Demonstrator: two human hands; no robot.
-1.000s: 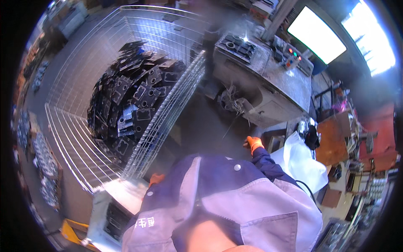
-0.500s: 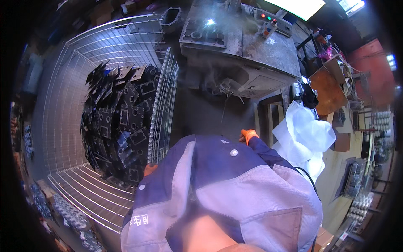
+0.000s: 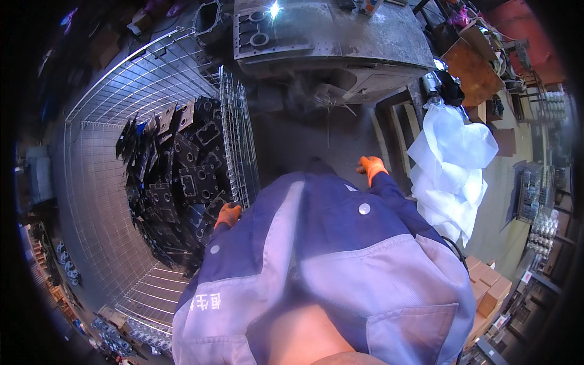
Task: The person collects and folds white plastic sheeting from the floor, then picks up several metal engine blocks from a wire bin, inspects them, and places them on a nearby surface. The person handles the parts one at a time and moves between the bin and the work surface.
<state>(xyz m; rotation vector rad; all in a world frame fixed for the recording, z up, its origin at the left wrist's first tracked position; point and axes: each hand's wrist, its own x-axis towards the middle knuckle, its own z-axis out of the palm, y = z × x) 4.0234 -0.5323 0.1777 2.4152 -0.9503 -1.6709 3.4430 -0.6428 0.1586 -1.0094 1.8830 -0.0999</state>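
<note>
My left hand [image 3: 227,215], in an orange glove, hangs beside the near right edge of a wire mesh basket [image 3: 236,140]. Its fingers are curled and nothing shows in them. Inside the basket lies a big heap of dark flat metal plates [image 3: 198,180] with round and square cutouts. My right hand [image 3: 372,168], also in an orange glove, is held out in front of my body at the right, over the floor. Its fingers are drawn in, and I see no object in them.
Ahead stands a metal worktable [image 3: 377,36] with a bright light spot above a plate with rings [image 3: 260,39]. White sheeting [image 3: 450,164] hangs at the right, near a brown board [image 3: 474,70]. Cardboard boxes [image 3: 486,286] stand at the lower right.
The worktable has shifted up and left in view, and the white sheeting slightly right. My left hand shows more fully beside the basket; my right hand sits higher and farther right.
</note>
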